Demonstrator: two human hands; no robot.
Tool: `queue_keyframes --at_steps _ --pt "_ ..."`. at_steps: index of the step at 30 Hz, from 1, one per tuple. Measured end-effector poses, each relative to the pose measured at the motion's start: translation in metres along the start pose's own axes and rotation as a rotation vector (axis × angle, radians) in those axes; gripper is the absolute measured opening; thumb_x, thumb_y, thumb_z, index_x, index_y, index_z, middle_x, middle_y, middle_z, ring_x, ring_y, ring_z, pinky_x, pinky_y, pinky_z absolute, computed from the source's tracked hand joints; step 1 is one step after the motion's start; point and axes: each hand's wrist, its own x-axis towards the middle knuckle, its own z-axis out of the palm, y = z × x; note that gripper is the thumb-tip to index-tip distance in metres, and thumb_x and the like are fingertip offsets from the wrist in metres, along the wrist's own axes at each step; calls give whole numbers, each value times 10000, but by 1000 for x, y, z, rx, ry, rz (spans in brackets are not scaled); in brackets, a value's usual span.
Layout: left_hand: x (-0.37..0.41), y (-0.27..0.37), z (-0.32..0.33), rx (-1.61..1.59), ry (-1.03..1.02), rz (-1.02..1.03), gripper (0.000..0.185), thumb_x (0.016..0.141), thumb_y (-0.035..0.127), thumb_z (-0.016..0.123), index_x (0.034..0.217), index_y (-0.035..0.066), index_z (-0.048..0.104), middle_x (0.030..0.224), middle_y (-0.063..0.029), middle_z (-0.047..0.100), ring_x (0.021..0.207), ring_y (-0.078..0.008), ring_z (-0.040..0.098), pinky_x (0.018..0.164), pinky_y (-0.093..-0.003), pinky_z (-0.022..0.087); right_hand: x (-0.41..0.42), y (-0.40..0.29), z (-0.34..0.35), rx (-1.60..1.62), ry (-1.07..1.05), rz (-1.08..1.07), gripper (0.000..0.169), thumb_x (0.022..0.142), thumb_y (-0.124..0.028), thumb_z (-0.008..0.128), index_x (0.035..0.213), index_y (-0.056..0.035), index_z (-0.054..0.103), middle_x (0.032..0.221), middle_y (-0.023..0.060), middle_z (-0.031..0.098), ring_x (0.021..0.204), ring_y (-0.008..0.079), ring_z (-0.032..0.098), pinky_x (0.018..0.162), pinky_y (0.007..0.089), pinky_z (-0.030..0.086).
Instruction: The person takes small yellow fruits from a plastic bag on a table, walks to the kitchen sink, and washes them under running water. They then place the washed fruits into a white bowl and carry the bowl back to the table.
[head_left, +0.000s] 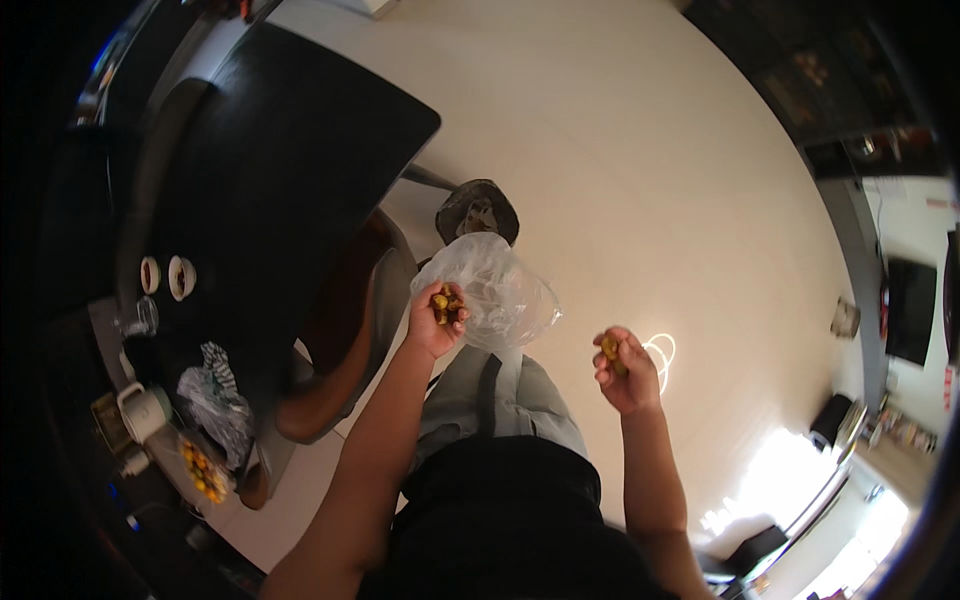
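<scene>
Several small yellow-brown pieces, possibly fruits (445, 301), rest in the palm of my left hand (437, 321), with the fingers curled around them. A clear plastic bag (510, 296) spreads out beside and beyond this hand, over the grey trousers (480, 397). Off to the right, above the floor, my right hand (628, 375) grips a similar yellow-brown piece (611, 346) between thumb and fingers. Just beyond the bag stands a dark bin (501, 193) with crumpled pale material inside.
A black table (300, 127) fills the left, bearing white bowls (181, 278), a clear glass (147, 315) and a plastic bag (214, 405). Brown chairs (337, 390) stand against it. Nearby are a white kettle (144, 412) and orange-yellow fruits (202, 474). A white cable loop (667, 346) lies on the pale floor (637, 150).
</scene>
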Motion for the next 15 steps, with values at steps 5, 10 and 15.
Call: queue_keyframes --at_steps 5,10,15 --pt "86 12 -46 -179 128 41 227 837 321 574 848 98 615 715 -11 599 599 -167 573 459 -245 438 20 5 -1 -91 192 98 378 844 -237 633 1119 -18 496 1020 153 562 682 214 602 562 279 511" --pt "163 22 -84 -357 11 73 193 849 261 586 948 105 641 753 -14 618 641 -179 581 477 -258 466 49 12 -25 32 313 242 304 857 -172 607 1093 0 525 1030 183 577 727 257 626 595 325 559" --pt "220 36 -138 -393 -12 68 205 851 253 588 997 122 649 791 -11 631 665 -182 579 485 -260 469 102 11 -31 39 382 335 256 877 -132 566 1088 9 531 1031 197 578 760 267 635 626 341 571"
